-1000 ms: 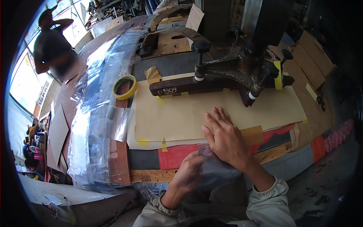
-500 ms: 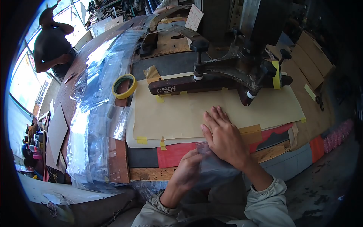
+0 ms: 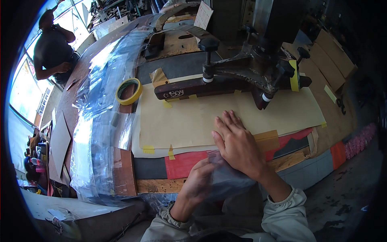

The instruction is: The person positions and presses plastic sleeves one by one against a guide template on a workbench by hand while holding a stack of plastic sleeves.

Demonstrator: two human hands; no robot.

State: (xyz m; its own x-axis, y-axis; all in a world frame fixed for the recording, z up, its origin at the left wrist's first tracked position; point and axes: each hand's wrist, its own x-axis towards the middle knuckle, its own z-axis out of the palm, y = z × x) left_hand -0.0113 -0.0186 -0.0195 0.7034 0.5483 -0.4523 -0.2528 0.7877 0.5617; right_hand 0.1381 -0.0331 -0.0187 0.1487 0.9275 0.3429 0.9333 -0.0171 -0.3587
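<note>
My right hand [image 3: 238,147] lies flat with its fingers spread on a tan paper sheet [image 3: 181,123], near the sheet's front edge. Just left of it and lower, my left hand [image 3: 198,179] is closed on a clear plastic bag [image 3: 227,181], which hangs over the front edge below my right wrist. Yellow tape pieces [image 3: 148,149] stick to the sheet's edges. Across the back of the sheet rests a dark bar [image 3: 193,89] under a black metal clamp arm [image 3: 242,66]. Red material [image 3: 183,163] shows beneath the front edge.
A yellow tape roll [image 3: 129,91] sits left of the sheet, beside clear plastic film [image 3: 96,109]. Scissors [image 3: 341,106] lie at the right on brown paper. A person [image 3: 54,48] stands at the far left. Pink bubble wrap [image 3: 360,141] is at the far right.
The view has shifted slightly, so the table scene sits a little further left and up. The person at the far left has lowered one arm. My hands keep nearly the same pose.
</note>
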